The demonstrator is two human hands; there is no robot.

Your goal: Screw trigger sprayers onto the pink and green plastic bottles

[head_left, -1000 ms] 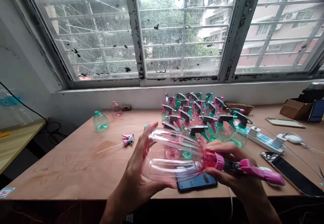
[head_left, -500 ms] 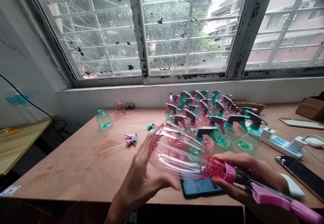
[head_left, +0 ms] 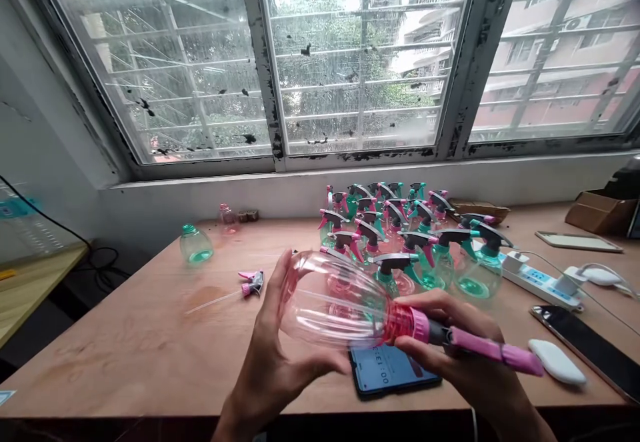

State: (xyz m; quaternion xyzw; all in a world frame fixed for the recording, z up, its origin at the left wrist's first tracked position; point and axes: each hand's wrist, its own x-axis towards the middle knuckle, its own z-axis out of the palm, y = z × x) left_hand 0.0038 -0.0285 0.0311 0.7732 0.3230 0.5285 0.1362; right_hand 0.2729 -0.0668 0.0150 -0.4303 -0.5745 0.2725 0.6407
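A clear pink spray bottle (head_left: 335, 302) lies sideways in the air above the table's front edge. My left hand (head_left: 273, 355) cups its round body from below and behind, thumb and fingers curled round it. My right hand (head_left: 460, 355) grips the pink collar and the black-and-pink trigger head (head_left: 480, 347) at the neck. Under the bottle a phone (head_left: 393, 370) lies on the wooden table (head_left: 140, 335) with its screen lit.
Several finished pink and green spray bottles (head_left: 400, 242) stand grouped at the back. A green bottle without a head (head_left: 195, 245), a small pink bottle (head_left: 227, 217) and a loose trigger head (head_left: 250, 282) lie left. A power strip (head_left: 540, 282), a second phone (head_left: 590, 342) and boxes sit right.
The bottle has shifted slightly left and up, and its trigger head now points more level to the right. Both hands keep their hold. The camera view has swung a little.
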